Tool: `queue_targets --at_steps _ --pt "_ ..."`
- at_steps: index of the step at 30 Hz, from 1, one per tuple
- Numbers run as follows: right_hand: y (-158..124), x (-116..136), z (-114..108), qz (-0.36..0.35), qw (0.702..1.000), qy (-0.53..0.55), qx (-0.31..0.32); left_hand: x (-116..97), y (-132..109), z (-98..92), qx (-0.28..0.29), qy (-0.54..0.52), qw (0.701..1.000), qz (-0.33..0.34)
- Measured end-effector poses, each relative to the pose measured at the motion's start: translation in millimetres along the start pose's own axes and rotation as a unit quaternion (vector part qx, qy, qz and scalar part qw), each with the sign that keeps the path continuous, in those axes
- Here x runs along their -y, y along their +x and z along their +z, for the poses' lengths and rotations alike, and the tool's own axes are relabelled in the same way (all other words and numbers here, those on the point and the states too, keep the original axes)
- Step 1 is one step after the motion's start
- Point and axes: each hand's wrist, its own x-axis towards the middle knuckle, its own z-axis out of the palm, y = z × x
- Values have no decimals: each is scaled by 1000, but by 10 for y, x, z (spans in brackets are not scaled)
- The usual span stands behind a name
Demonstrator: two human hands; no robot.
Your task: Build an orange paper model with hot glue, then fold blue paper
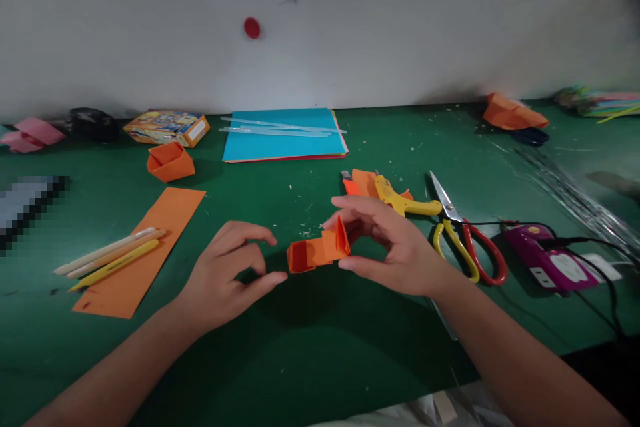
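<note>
Right hand [393,250] pinches the folded orange paper [320,250] at one end; left hand [220,280] open, clear. Probably light, crushable: hold by creased edges.

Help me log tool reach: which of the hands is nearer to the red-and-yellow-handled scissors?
Right. The right hand, at the folded orange paper, is just left of the scissors; the left hand is farther left, on the paper's other side.

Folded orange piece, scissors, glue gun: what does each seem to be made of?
Folded orange piece: probably matte paper or thin card, from its crisp folds and thin edges.
Scissors: shiny, silvery metal blades; the red and yellow handles look like smooth plastic.
Glue gun: likely smooth plastic, given its evenly yellow body.
</note>
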Motion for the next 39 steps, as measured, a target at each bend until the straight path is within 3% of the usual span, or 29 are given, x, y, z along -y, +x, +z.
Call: queue_targets --at_steps 3,8,16,29,39 --pt "9 -1 34 4 1000 26 -11 7 3 63 35 10 998 -44" --pt "14 -15 58 13 999 45 -19 0 -26 201 106 34 992 -63" --pt "5 -70 100 62 998 16 11 -56 -27 218 92 23 993 -68" --pt "22 -94 128 138 988 -63 39 -64 -22 193 131 -18 988 -85" --pt "16 -128 367 70 995 -70 1 -60 -63 266 108 -27 987 -112"
